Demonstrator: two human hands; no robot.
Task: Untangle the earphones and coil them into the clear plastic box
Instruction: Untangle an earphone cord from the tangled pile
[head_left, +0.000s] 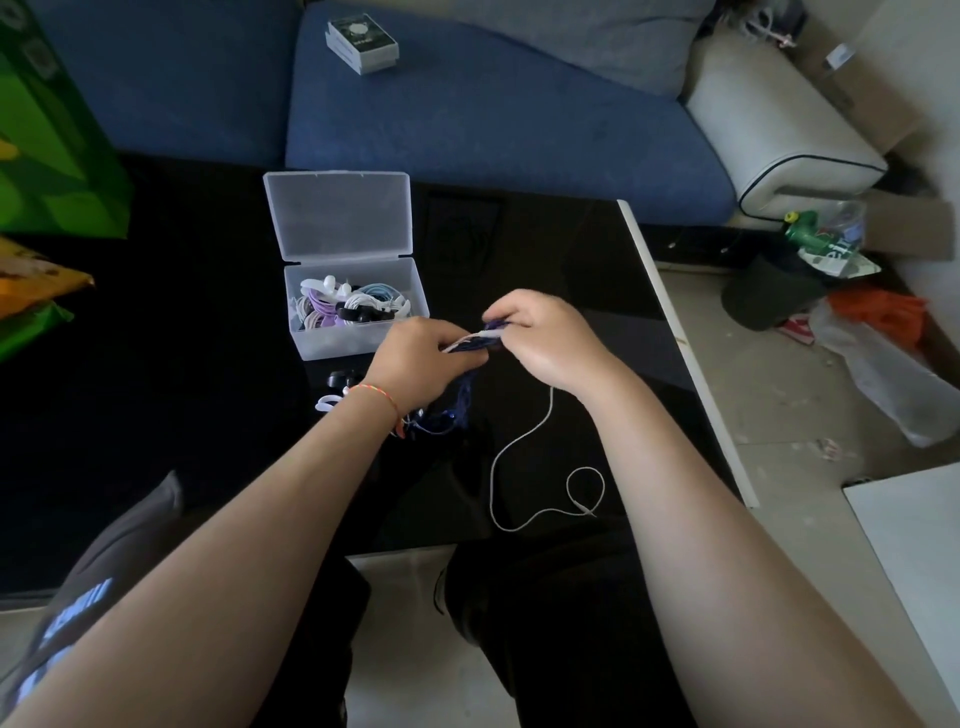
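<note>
The clear plastic box (410, 288) stands open on the black table (156, 415), lid tipped back, with several coiled earphones (348, 306) inside in white, purple, blue and black. Just right of it, my left hand (415, 358) and my right hand (550, 338) both pinch a tangle of dark blue and white earphone cable (480, 338) above the table. Blue loops (457, 410) hang under my left hand. A white cable (519, 447) trails down from my right hand and curls on the table.
A black earpiece (340, 379) and a white ear hook (327, 402) lie left of my left wrist. A blue sofa (467, 114) with a small boxed item (362, 42) is behind the table. Bags and litter (857, 312) cover the floor to the right.
</note>
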